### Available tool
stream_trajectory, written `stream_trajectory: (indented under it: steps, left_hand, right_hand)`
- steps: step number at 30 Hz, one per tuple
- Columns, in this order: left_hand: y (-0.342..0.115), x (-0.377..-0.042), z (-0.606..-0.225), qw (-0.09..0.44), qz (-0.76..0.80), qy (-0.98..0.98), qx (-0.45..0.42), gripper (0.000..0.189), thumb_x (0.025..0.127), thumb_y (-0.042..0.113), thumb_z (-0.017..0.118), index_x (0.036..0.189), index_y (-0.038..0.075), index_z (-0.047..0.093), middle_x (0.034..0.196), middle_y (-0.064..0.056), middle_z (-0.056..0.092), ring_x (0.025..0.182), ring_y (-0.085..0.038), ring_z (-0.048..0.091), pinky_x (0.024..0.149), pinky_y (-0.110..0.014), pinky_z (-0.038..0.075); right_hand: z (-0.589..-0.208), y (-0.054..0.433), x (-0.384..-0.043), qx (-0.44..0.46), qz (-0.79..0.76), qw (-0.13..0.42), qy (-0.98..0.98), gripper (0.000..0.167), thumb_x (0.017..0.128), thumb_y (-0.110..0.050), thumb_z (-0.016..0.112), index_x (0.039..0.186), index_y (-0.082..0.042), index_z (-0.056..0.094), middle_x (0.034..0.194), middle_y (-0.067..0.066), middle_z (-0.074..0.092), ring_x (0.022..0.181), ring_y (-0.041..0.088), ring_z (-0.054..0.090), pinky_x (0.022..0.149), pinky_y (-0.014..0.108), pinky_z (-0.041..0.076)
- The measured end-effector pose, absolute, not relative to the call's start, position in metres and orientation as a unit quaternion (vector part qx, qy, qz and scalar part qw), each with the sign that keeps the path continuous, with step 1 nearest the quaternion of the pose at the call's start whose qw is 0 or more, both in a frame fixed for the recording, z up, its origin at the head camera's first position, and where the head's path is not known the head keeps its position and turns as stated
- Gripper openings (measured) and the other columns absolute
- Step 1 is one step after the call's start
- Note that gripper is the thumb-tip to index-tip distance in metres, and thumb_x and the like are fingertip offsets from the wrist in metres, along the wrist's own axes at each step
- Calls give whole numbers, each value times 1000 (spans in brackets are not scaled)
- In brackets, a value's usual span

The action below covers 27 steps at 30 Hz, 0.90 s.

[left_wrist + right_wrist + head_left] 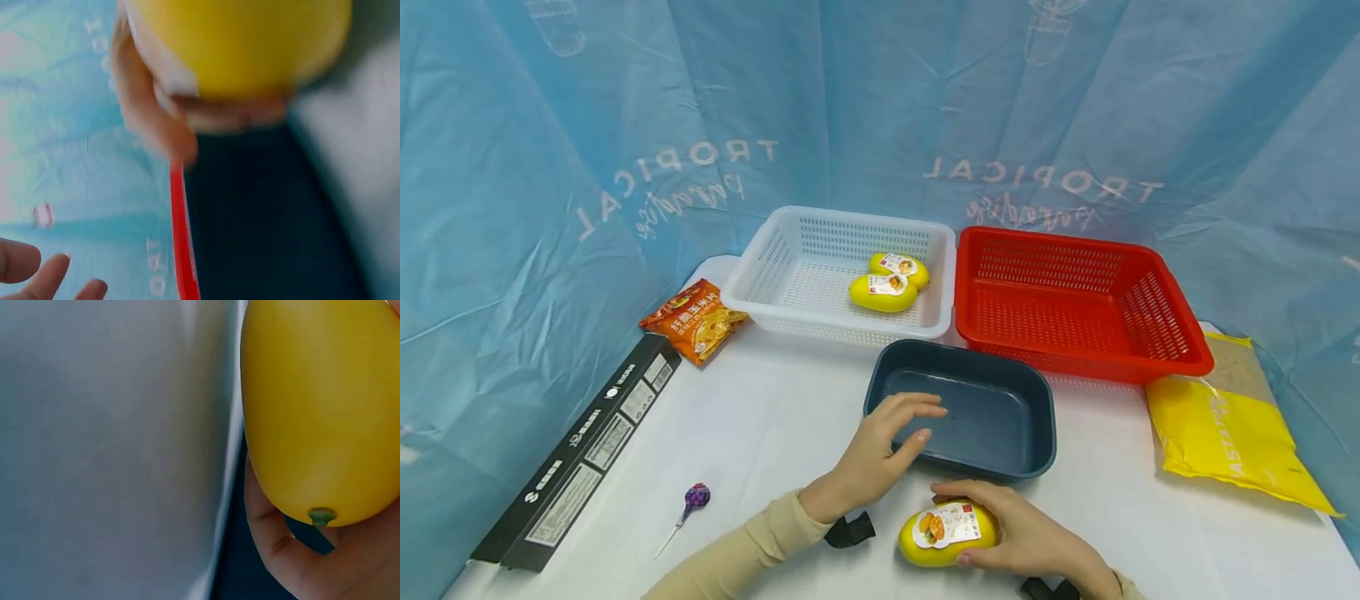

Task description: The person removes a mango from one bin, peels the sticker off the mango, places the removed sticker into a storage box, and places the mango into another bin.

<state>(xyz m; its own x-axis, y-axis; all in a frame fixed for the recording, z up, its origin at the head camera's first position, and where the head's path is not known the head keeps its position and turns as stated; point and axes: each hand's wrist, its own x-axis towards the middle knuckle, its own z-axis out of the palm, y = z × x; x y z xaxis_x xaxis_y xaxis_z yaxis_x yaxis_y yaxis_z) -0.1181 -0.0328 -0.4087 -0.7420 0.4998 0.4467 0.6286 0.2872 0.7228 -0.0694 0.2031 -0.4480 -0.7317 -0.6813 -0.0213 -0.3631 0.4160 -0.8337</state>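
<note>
My right hand (1026,529) grips a smooth yellow mango-shaped piece (950,535) near the front of the table, thumb on the near side and fingers on the far side. Its white label carries a fruit picture, and a green stem end shows in the right wrist view on the same mango (325,419). My left hand (876,446) hovers by the near left part of a dark blue tray (1037,450), fingers loosely bent with nothing in them. In the left wrist view the mango is blurred, and left fingertips (47,278) show at the lower left.
A white basket (760,275) at the back holds two similar mangoes (883,293). Beside it stands a red basket (1037,321). A yellow packet (1232,425) lies right; an orange snack bag (696,321), long black box (580,450) and lollipop (697,497) lie left.
</note>
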Motion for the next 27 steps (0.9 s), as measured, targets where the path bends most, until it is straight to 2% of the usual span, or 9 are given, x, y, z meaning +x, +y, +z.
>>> stream_trajectory:
  steps: [3, 8, 10, 13, 19, 23, 27]
  left_hand:
    - [-27, -108, -411, 44, -460, -796, -391, 25, 98, 12, 52, 122, 11, 62, 128, -4, 60, 121, -19, 54, 101, -36, 48]
    - [-22, -92, -417, -12, -412, -798, -439, 19, 99, 15, 53, 114, 12, 65, 107, 2, 65, 99, -6, 58, 89, -17, 49]
    - [-20, -88, -420, -32, -394, -804, -445, 19, 99, 16, 54, 114, 13, 64, 105, 3, 64, 94, -4, 57, 86, -13, 47]
    - [-18, -87, -426, -41, -372, -811, -449, 22, 98, 17, 55, 118, 15, 62, 110, 3, 63, 96, -4, 56, 87, -12, 46]
    - [-16, -92, -431, 9, -304, -817, -490, 27, 93, 29, 64, 117, 18, 62, 115, 6, 63, 105, -6, 58, 95, -19, 46]
    - [-20, -96, -432, 60, -247, -814, -522, 33, 85, 40, 72, 110, 22, 61, 111, 10, 61, 103, -6, 57, 92, -18, 46]
    - [-26, -102, -435, 81, -219, -803, -548, 34, 83, 45, 72, 105, 23, 60, 108, 10, 59, 103, -5, 56, 90, -17, 45]
  right_hand:
    - [-451, 206, -68, -314, -419, 158, 837, 65, 83, -39, 75, 140, -23, 48, 135, -1, 59, 116, 9, 55, 100, 29, 47]
    - [-454, 212, -70, -295, -401, 133, 857, 65, 81, -41, 76, 138, -25, 49, 134, -4, 59, 110, 5, 55, 96, 26, 49]
    - [-455, 214, -73, -298, -412, 129, 852, 65, 81, -37, 77, 138, -25, 49, 133, -4, 59, 107, 5, 57, 94, 24, 50]
    - [-457, 217, -75, -307, -424, 124, 843, 67, 79, -31, 79, 138, -25, 48, 131, -5, 60, 104, 4, 58, 92, 23, 51]
    - [-460, 221, -77, -295, -424, 121, 848, 72, 78, -32, 80, 140, -26, 45, 135, -3, 57, 108, 5, 57, 94, 23, 49]
    - [-461, 221, -77, -289, -432, 133, 844, 73, 77, -32, 80, 141, -27, 45, 137, -5, 56, 110, 7, 56, 97, 24, 48]
    - [-462, 221, -78, -293, -445, 143, 834, 71, 79, -33, 78, 141, -28, 44, 136, -5, 56, 112, 8, 56, 99, 23, 47]
